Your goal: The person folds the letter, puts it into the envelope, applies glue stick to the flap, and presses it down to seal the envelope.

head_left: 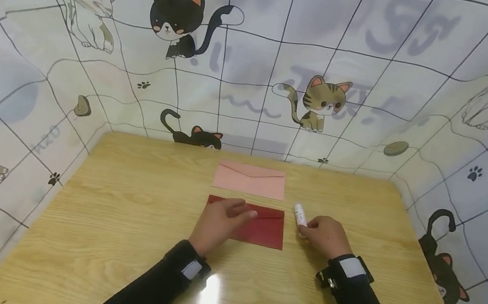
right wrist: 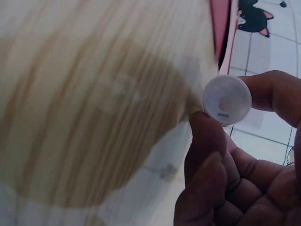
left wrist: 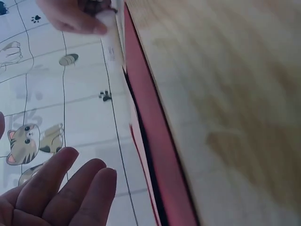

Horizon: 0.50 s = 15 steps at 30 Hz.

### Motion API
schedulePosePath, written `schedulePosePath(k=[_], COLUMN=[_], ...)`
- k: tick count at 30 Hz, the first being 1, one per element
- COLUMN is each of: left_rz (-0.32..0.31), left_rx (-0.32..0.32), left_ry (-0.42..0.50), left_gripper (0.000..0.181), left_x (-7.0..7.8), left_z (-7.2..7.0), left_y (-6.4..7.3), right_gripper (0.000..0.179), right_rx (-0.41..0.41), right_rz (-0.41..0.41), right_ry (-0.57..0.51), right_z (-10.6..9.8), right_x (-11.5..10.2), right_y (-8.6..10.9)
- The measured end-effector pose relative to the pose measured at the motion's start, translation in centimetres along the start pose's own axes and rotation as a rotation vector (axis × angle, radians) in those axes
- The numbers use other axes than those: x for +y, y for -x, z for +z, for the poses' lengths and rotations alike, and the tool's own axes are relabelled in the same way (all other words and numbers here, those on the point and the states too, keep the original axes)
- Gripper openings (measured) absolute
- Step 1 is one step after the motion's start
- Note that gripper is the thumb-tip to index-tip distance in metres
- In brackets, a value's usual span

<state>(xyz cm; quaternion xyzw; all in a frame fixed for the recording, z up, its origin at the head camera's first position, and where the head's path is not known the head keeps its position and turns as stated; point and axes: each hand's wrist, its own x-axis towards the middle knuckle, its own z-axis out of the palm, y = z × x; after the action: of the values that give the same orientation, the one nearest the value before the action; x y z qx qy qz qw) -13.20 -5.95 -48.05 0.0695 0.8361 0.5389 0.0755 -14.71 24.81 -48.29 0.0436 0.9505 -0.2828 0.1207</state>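
My right hand (head_left: pixel 328 236) pinches the near end of a white glue stick (head_left: pixel 300 214) between thumb and fingers, just right of the red envelope. In the right wrist view the round end of the glue stick (right wrist: pixel 227 100) faces the camera. Over the left part of the red envelope (head_left: pixel 262 230) hovers my left hand (head_left: pixel 221 223), fingers loosely extended and holding nothing. The left wrist view shows its relaxed fingers (left wrist: pixel 70 193) apart from the envelope's edge. Behind the red envelope lies a pink envelope (head_left: pixel 249 181), its pointed flap line toward the back.
The wooden table (head_left: pixel 130 197) meets a cat-patterned cloth (head_left: pixel 255 84) at its back edge. More of this cloth hangs along the left and right sides. A bright light reflection lies on the front of the tabletop.
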Motion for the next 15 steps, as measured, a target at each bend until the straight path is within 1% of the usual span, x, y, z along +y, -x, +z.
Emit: schedulePosePath(k=[3, 7, 10, 13, 15], left_rz=[0.021, 0.032, 0.043, 0.044, 0.041], left_rx=[0.032, 0.071, 0.095, 0.101, 0.097], left_ry=[-0.081, -0.191, -0.278, -0.346, -0.387], left_gripper=[0.077, 0.076, 0.076, 0.075, 0.075], left_x=[-0.1, -0.3, -0.5, -0.7, -0.7], left_z=[-0.4, -0.9, -1.3, -1.7, -2.0], left_y=[0.2, 0.4, 0.3, 0.1, -0.1], right_gripper=[0.041, 0.039, 0.039, 0.045, 0.054], right_rx=[-0.014, -0.024, -0.021, -0.014, 0.006], right_rz=[0.017, 0.020, 0.010, 0.001, -0.008], right_ry=[-0.007, 0.001, 0.013, 0.025, 0.044], right_z=[-0.2, -0.1, -0.1, -0.5, -0.9], right_x=[0.6, 0.6, 0.5, 0.5, 0.6], right_y=[-0.3, -0.1, 0.1, 0.3, 0.4])
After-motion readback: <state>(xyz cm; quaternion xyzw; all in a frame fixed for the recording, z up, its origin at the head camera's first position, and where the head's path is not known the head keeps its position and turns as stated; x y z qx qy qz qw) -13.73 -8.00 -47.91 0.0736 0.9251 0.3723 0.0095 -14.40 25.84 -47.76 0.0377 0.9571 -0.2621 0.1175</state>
